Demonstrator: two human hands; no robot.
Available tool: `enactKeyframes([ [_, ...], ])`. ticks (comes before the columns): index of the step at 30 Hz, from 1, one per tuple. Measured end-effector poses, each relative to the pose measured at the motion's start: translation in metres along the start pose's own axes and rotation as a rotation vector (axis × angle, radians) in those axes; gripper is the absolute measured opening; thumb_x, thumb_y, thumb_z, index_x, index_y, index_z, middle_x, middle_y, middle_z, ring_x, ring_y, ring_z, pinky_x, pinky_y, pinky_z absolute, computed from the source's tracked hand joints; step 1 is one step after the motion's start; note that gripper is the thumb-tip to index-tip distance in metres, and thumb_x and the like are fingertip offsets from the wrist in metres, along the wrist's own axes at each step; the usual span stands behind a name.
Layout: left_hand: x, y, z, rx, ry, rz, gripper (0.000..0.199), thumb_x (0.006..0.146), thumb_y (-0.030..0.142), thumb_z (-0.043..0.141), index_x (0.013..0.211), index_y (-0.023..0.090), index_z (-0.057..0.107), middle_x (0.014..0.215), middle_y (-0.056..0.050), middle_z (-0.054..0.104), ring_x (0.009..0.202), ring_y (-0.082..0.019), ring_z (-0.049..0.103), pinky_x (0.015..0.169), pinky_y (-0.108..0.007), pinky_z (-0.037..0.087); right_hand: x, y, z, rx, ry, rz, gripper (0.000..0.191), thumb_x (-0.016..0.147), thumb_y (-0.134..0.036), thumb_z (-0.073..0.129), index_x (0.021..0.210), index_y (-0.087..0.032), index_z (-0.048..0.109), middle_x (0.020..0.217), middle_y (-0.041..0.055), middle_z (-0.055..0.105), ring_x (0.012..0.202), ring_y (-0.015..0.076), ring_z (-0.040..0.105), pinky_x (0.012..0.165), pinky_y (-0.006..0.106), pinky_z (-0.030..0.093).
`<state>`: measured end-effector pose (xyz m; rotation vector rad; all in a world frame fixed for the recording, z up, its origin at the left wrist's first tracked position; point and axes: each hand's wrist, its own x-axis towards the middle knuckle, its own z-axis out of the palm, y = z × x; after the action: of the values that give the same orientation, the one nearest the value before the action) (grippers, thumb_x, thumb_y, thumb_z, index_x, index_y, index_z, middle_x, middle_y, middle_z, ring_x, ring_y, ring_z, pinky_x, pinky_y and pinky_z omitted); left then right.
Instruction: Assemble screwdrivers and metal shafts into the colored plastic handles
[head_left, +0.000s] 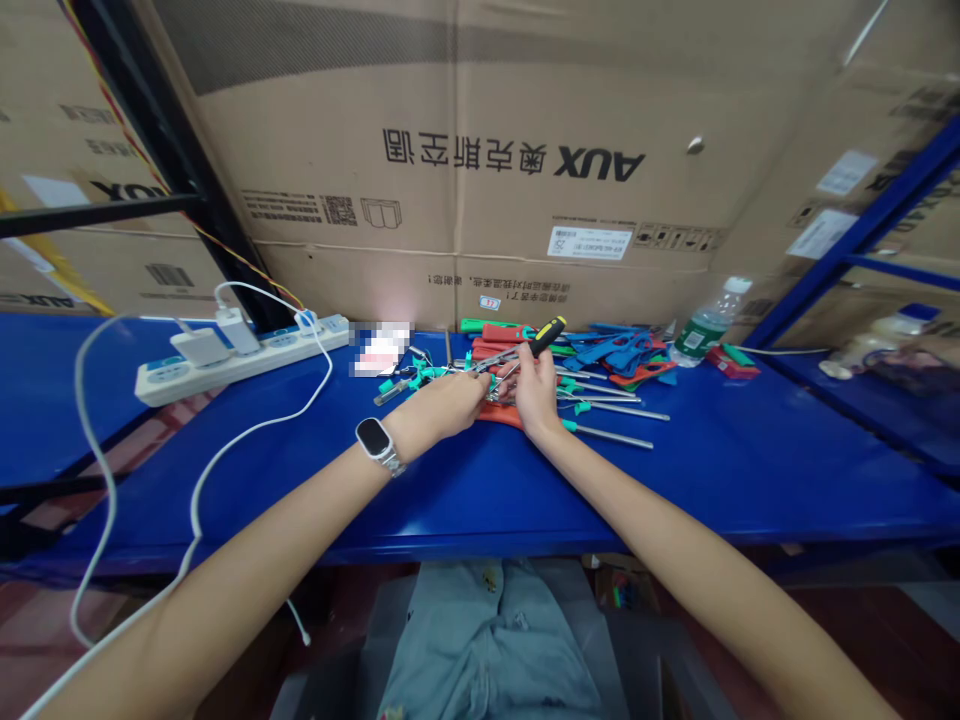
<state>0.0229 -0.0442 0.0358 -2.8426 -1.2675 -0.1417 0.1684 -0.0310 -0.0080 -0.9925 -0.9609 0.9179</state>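
Observation:
A screwdriver with a black and yellow handle [547, 337] is gripped in my right hand [537, 392], its shaft slanting down to the left. My left hand [456, 405], with a watch [375, 440] on the wrist, is closed near the shaft's lower end; what its fingers pinch is hidden. Beneath and around both hands lies a pile of tools with red handles, metal rods [615, 436] and teal pieces. One red-orange handle [501, 414] sits just below my hands. Behind them is a green handle [495, 325].
Blue plastic pieces [622, 350] are heaped right of the pile, near a water bottle [709, 325] and a red box [731, 362]. On the left, a white power strip [247, 360] trails a white cable [199, 500] over the blue table [465, 505]. Large cardboard boxes [480, 90] stand behind.

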Motion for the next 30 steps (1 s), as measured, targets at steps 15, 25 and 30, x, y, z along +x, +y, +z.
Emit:
enactKeyframes([
  [15, -0.003, -0.037, 0.024, -0.528, 0.194, 0.182, 0.011, 0.093, 0.019, 0.059, 0.092, 0.016, 0.069, 0.082, -0.004, 0.072, 0.074, -0.015, 0.065, 0.073, -0.028, 0.050, -0.004, 0.001, 0.002, -0.015, -0.016, 0.012, 0.036, 0.091, -0.058, 0.055, 0.100, -0.026, 0.040, 0.066, -0.0037, 0.059, 0.040, 0.0120, 0.052, 0.039, 0.026, 0.041],
  [25, -0.004, -0.027, 0.027, -0.242, 0.156, 0.153, 0.013, 0.100, 0.016, 0.045, 0.096, 0.015, 0.057, 0.101, -0.010, 0.066, 0.085, -0.020, 0.063, 0.079, -0.033, 0.051, -0.002, 0.003, 0.002, -0.045, -0.043, 0.042, 0.034, 0.092, -0.057, 0.053, 0.102, -0.026, 0.041, 0.069, -0.0027, 0.060, 0.044, 0.0125, 0.054, 0.042, 0.026, 0.042],
  [30, -0.006, -0.011, 0.033, 0.045, 0.148, 0.086, 0.030, 0.097, 0.003, 0.030, 0.108, 0.010, 0.057, 0.107, -0.017, 0.065, 0.094, -0.025, 0.064, 0.085, -0.039, 0.051, -0.002, 0.005, 0.002, -0.067, -0.065, 0.040, 0.041, 0.088, -0.064, 0.056, 0.098, -0.027, 0.040, 0.072, -0.0018, 0.061, 0.044, 0.0117, 0.054, 0.043, 0.025, 0.040],
])
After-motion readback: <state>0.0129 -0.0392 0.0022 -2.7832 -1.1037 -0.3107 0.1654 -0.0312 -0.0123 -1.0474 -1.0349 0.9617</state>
